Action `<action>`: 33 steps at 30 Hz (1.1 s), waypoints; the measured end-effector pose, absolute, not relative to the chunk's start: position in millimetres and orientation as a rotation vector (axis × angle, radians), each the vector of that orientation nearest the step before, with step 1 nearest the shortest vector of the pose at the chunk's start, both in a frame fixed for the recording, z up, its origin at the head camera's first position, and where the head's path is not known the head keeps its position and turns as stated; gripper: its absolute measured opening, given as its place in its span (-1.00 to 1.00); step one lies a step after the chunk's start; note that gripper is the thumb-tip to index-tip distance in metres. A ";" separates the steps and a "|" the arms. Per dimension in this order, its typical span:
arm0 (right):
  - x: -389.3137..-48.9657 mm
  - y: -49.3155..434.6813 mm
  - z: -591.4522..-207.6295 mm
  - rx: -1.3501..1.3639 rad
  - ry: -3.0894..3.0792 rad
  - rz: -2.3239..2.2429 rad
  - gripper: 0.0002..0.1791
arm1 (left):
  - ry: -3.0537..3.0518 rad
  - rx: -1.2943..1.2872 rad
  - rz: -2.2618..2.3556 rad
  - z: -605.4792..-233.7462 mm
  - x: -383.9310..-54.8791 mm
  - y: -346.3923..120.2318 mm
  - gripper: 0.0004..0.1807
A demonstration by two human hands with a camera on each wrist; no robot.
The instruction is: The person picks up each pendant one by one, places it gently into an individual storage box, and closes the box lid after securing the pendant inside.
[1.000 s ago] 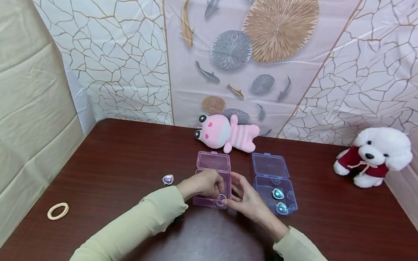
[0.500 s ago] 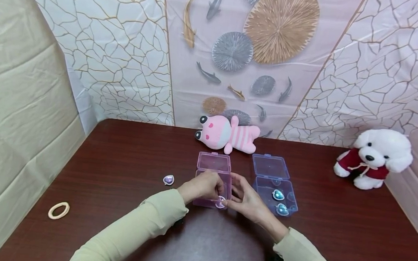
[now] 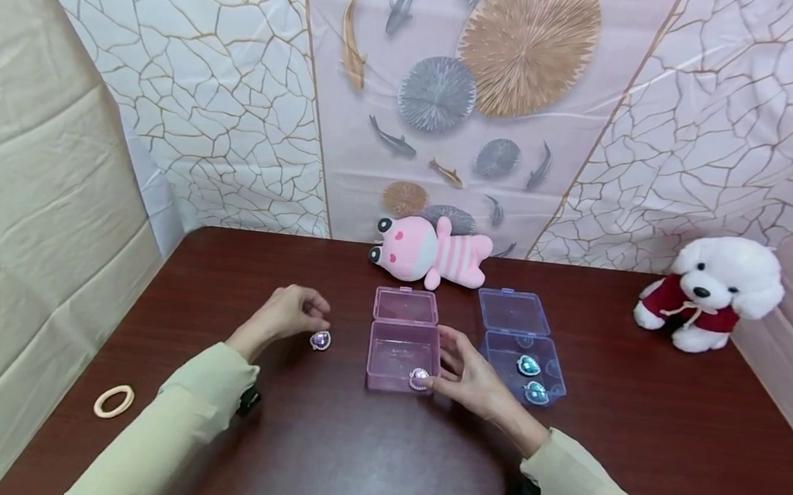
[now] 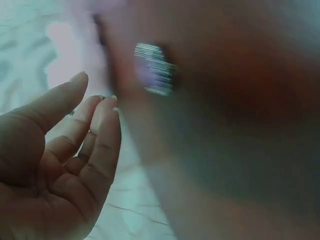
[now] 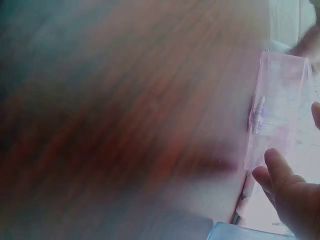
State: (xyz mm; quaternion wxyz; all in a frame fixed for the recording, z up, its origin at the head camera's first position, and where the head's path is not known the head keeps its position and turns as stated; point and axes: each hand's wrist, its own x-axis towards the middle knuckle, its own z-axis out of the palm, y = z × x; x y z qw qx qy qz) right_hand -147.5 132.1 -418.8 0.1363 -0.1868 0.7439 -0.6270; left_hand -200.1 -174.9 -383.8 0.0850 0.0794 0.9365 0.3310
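A pink clear plastic box [image 3: 388,348] stands with its lid raised; a purple heart-shaped gem [image 3: 419,379] with a pale beaded rim lies in its front right corner. My right hand [image 3: 466,377] grips the box's right side, thumb at the front corner and fingers along the side wall. In the right wrist view the thumb [image 5: 278,167] meets the box [image 5: 280,90]. Left of the box, a second purple gem [image 3: 320,340] lies on the table. My left hand [image 3: 288,317] hovers just beside it, fingers loosely bent and holding nothing; the left wrist view shows a gap to the blurred gem [image 4: 154,70].
A blue clear box [image 3: 500,357], lid raised, holds teal gems [image 3: 528,365] to the right of the pink one. Behind lies a pink striped plush toy [image 3: 431,252]. A white plush dog [image 3: 710,295] sits far right. A wooden ring [image 3: 114,402] lies at the left.
My left hand has come out of the pink box and moved left to the loose purple gem. The gem in the box now shows more fully. My right hand has stayed on the box.
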 end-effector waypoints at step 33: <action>-145.8 131.7 -417.6 -0.498 2.170 -1.800 -0.18 | 2.180 0.205 1.798 -381.5 -188.0 -113.3 -0.71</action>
